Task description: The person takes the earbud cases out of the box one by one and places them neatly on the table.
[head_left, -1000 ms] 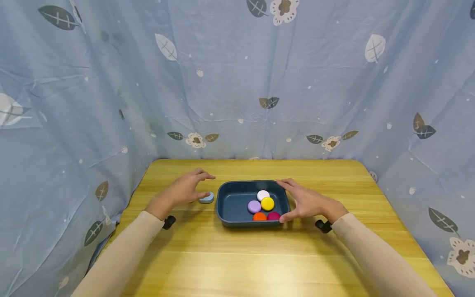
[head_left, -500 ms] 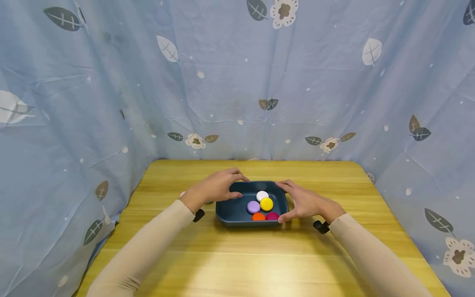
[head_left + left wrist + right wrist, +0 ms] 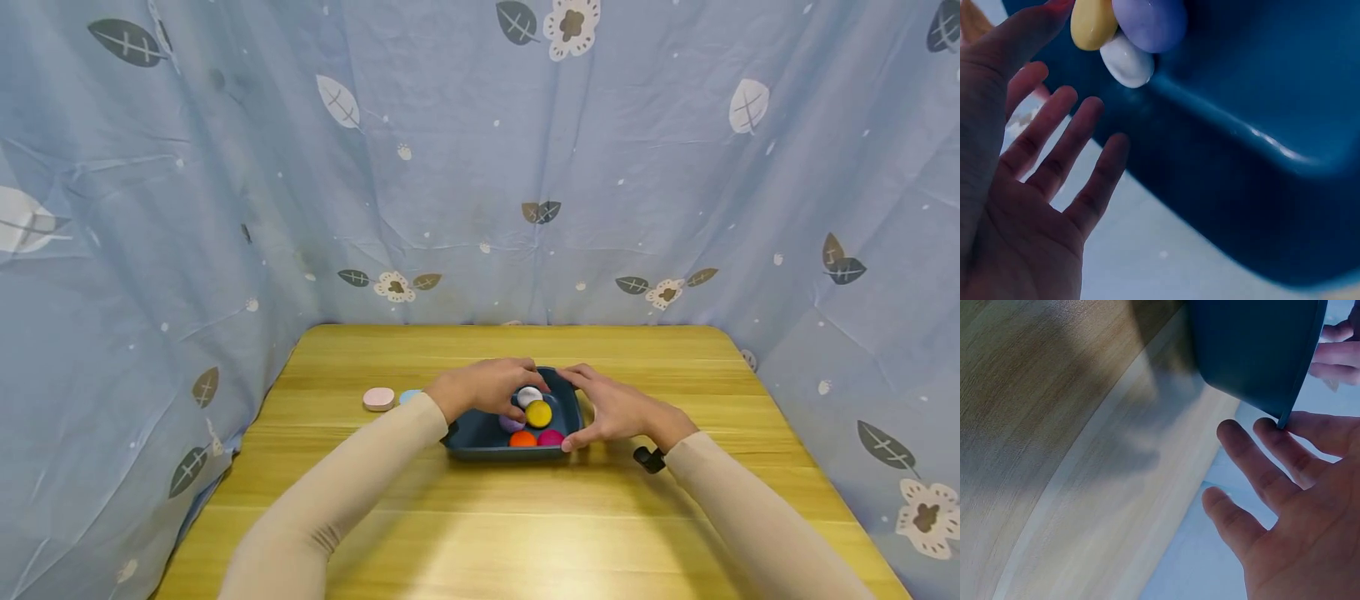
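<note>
A dark blue rectangular dish (image 3: 468, 454) stands on the table. Glossy rounded pieces lie in its right half: yellow (image 3: 538, 414), white (image 3: 529, 395), lilac (image 3: 511, 424), orange (image 3: 522, 438) and magenta (image 3: 551, 437). My left hand (image 3: 483, 389) reaches over the dish from the left, fingers spread and nothing between them. Its thumb overlaps the lilac piece in the head view, beside the yellow one. My right hand (image 3: 618, 407) holds the dish's right end, thumb at the front corner and index finger at the back rim. In the right wrist view, its other fingers (image 3: 1235, 519) stretch past the corner.
Left of the dish lie a pale pink oblong piece (image 3: 378, 399) and a light blue piece (image 3: 408, 396), partly covered by the left sleeve (image 3: 360, 467). Blue patterned curtains (image 3: 480, 167) surround the wooden table (image 3: 480, 542) at the back and sides.
My left hand has moved right, from beside the light blue piece to over the pieces in the dish. The pale pink piece has come into sight. My right hand stays on the dish.
</note>
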{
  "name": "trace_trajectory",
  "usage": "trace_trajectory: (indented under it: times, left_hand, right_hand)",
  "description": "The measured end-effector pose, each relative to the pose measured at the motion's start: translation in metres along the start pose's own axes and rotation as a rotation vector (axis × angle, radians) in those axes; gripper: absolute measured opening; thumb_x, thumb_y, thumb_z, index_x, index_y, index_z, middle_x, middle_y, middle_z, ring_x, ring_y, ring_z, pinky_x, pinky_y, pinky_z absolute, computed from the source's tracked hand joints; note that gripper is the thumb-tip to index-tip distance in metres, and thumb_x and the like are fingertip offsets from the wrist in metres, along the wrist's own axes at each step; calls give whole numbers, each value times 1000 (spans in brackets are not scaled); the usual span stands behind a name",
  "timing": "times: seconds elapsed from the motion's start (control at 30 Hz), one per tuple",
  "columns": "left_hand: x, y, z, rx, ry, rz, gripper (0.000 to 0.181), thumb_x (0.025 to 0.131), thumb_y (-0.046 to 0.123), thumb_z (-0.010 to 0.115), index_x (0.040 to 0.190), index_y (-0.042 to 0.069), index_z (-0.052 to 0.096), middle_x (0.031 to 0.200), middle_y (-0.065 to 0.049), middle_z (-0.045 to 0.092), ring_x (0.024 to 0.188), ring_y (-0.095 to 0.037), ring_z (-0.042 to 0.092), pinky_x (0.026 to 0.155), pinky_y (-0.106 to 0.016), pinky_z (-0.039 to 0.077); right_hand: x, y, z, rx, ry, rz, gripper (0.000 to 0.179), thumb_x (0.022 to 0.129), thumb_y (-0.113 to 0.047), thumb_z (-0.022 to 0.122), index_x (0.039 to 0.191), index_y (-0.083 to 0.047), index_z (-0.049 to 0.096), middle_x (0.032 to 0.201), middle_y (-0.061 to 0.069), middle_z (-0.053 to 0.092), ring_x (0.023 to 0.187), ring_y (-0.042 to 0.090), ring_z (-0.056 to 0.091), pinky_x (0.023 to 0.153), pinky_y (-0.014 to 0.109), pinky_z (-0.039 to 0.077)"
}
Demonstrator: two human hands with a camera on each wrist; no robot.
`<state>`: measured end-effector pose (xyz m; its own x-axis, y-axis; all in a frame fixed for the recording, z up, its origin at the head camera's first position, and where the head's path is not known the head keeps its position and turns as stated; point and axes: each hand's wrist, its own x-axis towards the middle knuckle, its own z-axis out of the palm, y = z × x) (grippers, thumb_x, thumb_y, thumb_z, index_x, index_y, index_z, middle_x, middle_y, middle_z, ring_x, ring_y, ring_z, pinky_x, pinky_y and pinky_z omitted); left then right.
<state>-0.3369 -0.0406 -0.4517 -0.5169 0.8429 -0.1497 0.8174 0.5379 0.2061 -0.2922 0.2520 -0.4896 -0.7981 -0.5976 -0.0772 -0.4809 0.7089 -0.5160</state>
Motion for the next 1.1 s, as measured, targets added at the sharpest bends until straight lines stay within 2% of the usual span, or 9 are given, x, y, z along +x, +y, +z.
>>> trace_trajectory:
  times: [0.13,0.3,0.47,0.63,0.87,1.1]
  left_hand:
    - [13,2,6,32,-49,29,58,103,28,94,157,22,74,159,-4,68,142,-21,70,128,-37,57]
    - [24,3,11,49,-99,91,52,104,22,92,154,20,77,156,-3,72,138,-20,72,125,-34,58]
    - [32,3,15,87,-112,121,46,105,21,91,150,20,80,148,-1,77,133,-17,73,122,-29,59]
    - [36,3,15,124,-117,125,46,105,22,91,150,19,80,145,0,78,133,-16,73,122,-28,59]
    - [26,2,9,42,-71,92,48,107,24,89,152,15,78,152,-6,76,136,-21,73,121,-33,61]
    - [1,-2,1,-13,44,69,47,106,27,89,150,13,79,145,-9,73,117,-20,72,108,-30,66]
  right_hand:
    - [0,1,2,-8,0,-7,135,86,-79,92,186,-13,29,184,13,39,160,42,57,128,69,52]
    - [0,1,2,-3,0,3,135,86,-78,93,186,-14,29,186,14,38,161,43,55,128,70,51]
    - [-1,1,1,-2,7,2,132,87,-75,94,186,-14,30,185,14,38,161,43,56,127,69,52]
    - [0,3,2,-10,15,-1,134,86,-79,92,186,-15,31,185,13,39,160,42,58,127,68,53]
    - [1,4,2,9,3,17,131,87,-73,95,186,-17,29,185,13,37,158,43,58,127,70,53]
    - [2,1,1,1,4,15,129,88,-67,97,185,-14,31,182,12,41,154,41,60,127,69,53]
